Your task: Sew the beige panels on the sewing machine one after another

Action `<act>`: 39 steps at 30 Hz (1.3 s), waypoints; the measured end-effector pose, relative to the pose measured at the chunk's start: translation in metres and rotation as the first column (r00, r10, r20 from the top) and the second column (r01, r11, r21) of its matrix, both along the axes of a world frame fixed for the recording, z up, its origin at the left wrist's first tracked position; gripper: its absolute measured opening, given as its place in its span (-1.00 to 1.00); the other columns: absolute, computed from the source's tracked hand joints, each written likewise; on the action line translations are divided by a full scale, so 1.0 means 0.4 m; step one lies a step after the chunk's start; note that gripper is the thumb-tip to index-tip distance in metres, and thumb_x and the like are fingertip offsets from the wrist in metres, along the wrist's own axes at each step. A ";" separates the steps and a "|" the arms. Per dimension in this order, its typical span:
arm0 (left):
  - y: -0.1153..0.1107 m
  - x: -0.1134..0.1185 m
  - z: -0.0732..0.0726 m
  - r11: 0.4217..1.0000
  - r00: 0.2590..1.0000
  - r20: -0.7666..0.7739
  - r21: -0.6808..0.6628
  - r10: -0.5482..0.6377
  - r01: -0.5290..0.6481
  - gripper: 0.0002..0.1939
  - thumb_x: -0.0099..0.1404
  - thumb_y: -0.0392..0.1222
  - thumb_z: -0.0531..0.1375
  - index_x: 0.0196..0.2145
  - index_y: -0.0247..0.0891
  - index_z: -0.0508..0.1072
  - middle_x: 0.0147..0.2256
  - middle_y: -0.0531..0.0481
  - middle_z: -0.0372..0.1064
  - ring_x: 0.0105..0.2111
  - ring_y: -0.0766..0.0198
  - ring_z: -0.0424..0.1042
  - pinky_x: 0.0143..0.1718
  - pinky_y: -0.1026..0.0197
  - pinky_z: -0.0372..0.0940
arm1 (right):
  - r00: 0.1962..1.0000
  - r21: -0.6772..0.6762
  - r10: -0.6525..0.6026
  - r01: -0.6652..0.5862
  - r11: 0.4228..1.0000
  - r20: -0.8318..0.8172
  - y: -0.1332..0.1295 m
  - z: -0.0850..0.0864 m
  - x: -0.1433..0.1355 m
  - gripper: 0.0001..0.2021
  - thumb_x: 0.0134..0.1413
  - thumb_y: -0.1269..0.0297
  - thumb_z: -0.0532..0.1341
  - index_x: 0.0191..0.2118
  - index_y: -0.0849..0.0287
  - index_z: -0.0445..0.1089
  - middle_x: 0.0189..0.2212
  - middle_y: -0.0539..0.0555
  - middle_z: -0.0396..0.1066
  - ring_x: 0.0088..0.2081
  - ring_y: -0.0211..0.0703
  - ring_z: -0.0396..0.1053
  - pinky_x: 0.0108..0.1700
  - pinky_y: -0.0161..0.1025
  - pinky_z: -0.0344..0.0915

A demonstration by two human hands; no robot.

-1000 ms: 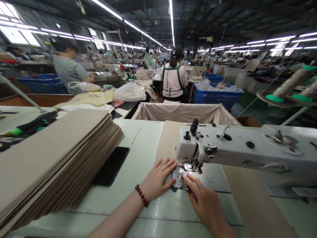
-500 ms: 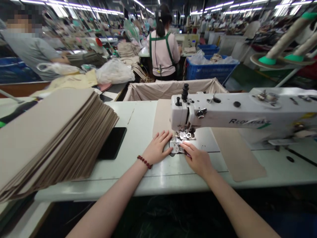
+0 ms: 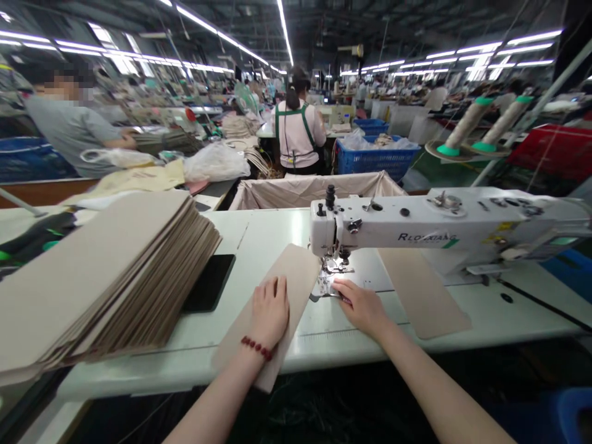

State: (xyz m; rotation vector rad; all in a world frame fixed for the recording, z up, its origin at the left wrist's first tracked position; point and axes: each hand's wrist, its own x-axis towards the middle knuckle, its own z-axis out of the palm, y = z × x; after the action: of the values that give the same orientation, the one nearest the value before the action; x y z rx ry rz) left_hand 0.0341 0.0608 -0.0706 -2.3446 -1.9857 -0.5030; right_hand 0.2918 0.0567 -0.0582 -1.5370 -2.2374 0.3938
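Observation:
My left hand [image 3: 271, 311] lies palm down on a beige fabric panel [image 3: 296, 277], its fingers stretched out. The panel slants across the table left of the sewing machine [image 3: 370, 219], one end overhanging the front edge and the other near the presser foot. Beside the lit needle plate [image 3: 326, 283], my right hand [image 3: 363, 305] is closed, thumb and fingers pinched around a small dark item that is mostly hidden. A second beige panel [image 3: 425, 299] lies right of the needle, partly behind the machine arm.
A tall stack of beige panels [image 3: 139, 259] stands at left, with a black phone [image 3: 210, 283] beside it. Behind the table is a cloth-lined bin [image 3: 277, 191]. Thread cones [image 3: 469, 126] rise at right. Co-workers sit farther back, near a blue crate [image 3: 377, 161].
The panel behind the needle has come out to the left and turned toward me under my left hand. My right hand stays by the needle plate. The camera view has tilted up.

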 end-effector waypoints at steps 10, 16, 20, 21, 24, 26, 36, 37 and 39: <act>-0.224 -0.135 -0.014 0.862 0.882 0.086 -0.190 -0.463 0.470 -0.43 0.34 -0.46 -0.09 0.25 -0.10 0.14 0.25 -0.06 0.08 0.28 0.08 0.01 0.28 -0.21 -0.06 | 0.932 -0.168 -0.232 0.191 0.967 -0.279 -0.219 -0.006 0.111 -0.74 0.32 0.19 0.03 0.00 0.03 0.38 -0.09 0.04 0.50 -0.07 -0.11 0.44 -0.04 -0.25 0.34; -0.214 0.063 0.062 0.843 0.864 0.156 -0.192 -0.479 0.502 -0.44 0.31 -0.25 0.17 0.24 -0.07 0.19 0.19 -0.12 0.13 0.17 -0.03 0.16 0.17 -0.16 0.17 | 0.822 -0.297 -0.362 0.248 0.922 -0.439 -0.309 -0.021 0.113 -0.73 0.29 0.05 0.06 -0.13 0.04 0.41 -0.22 0.06 0.51 -0.11 -0.06 0.45 -0.02 -0.24 0.30; -0.256 0.163 0.044 0.744 0.771 0.124 -0.203 -0.625 0.636 -0.26 0.22 -0.41 0.23 0.28 0.02 0.11 0.11 -0.12 0.22 0.00 0.00 0.28 0.01 -0.10 0.30 | 0.796 -0.358 -0.419 0.273 0.893 -0.437 -0.372 -0.042 0.110 -0.73 0.29 0.03 0.04 -0.25 0.06 0.36 -0.35 0.01 0.46 -0.28 -0.15 0.45 -0.16 -0.32 0.32; -0.261 0.178 0.036 0.718 0.740 0.118 -0.182 -0.663 0.672 -0.31 0.25 -0.44 0.21 0.25 0.04 0.17 0.08 -0.10 0.25 -0.01 0.01 0.29 0.00 -0.09 0.31 | 0.799 -0.369 -0.423 0.273 0.889 -0.427 -0.385 -0.047 0.108 -0.74 0.30 0.03 0.03 -0.25 0.06 0.34 -0.36 0.00 0.45 -0.31 -0.16 0.45 -0.19 -0.33 0.31; -0.265 0.199 0.023 0.650 0.656 0.189 -0.100 -0.731 0.753 -0.64 0.35 -0.36 0.16 0.04 -0.03 0.40 0.00 -0.06 0.32 0.02 0.05 0.28 0.04 -0.02 0.28 | 0.835 -0.367 -0.407 0.271 0.890 -0.370 -0.417 -0.059 0.101 -0.77 0.32 0.06 0.00 -0.20 0.05 0.30 -0.37 -0.02 0.44 -0.34 -0.18 0.43 -0.27 -0.34 0.28; -0.262 0.198 0.020 0.633 0.624 0.278 -0.066 -0.731 0.771 -0.76 0.39 -0.32 0.14 -0.03 -0.08 0.43 -0.03 -0.06 0.34 0.06 0.09 0.26 0.08 0.06 0.26 | 0.874 -0.343 -0.381 0.273 0.899 -0.302 -0.432 -0.064 0.095 -0.79 0.33 0.09 -0.02 -0.20 0.05 0.27 -0.41 -0.04 0.41 -0.39 -0.19 0.41 -0.33 -0.34 0.25; -0.274 0.166 0.002 0.713 0.665 0.550 -0.170 -0.504 0.681 -0.95 0.41 -0.29 0.13 -0.26 -0.20 0.35 -0.02 -0.10 0.22 0.08 0.17 0.29 0.07 0.19 0.30 | 0.983 -0.258 -0.174 0.153 0.954 -0.059 -0.437 -0.070 0.029 -0.93 0.21 0.28 0.11 -0.32 0.09 0.22 -0.45 -0.07 0.41 -0.45 -0.21 0.42 -0.45 -0.34 0.08; -0.274 0.166 0.003 0.711 0.663 0.550 -0.168 -0.508 0.683 -0.95 0.40 -0.29 0.13 -0.26 -0.20 0.35 -0.02 -0.10 0.21 0.09 0.16 0.27 0.08 0.17 0.29 | 0.985 -0.250 -0.163 0.144 0.957 -0.055 -0.433 -0.068 0.023 -0.93 0.20 0.29 0.11 -0.33 0.09 0.22 -0.44 -0.06 0.42 -0.45 -0.21 0.43 -0.46 -0.34 0.07; -0.275 0.169 0.002 0.710 0.660 0.549 -0.162 -0.512 0.685 -0.95 0.40 -0.27 0.14 -0.27 -0.20 0.35 -0.03 -0.11 0.21 0.11 0.13 0.25 0.09 0.14 0.29 | 0.988 -0.242 -0.145 0.131 0.961 -0.044 -0.427 -0.064 0.014 -0.93 0.19 0.31 0.11 -0.34 0.09 0.22 -0.44 -0.06 0.44 -0.45 -0.20 0.44 -0.47 -0.33 0.07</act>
State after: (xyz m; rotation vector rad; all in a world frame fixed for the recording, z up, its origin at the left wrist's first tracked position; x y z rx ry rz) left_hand 0.1017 -0.0491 -0.0697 -3.4359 -1.4142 -0.8666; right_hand 0.2973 -0.1140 -0.0837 -1.7638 -2.0809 0.6799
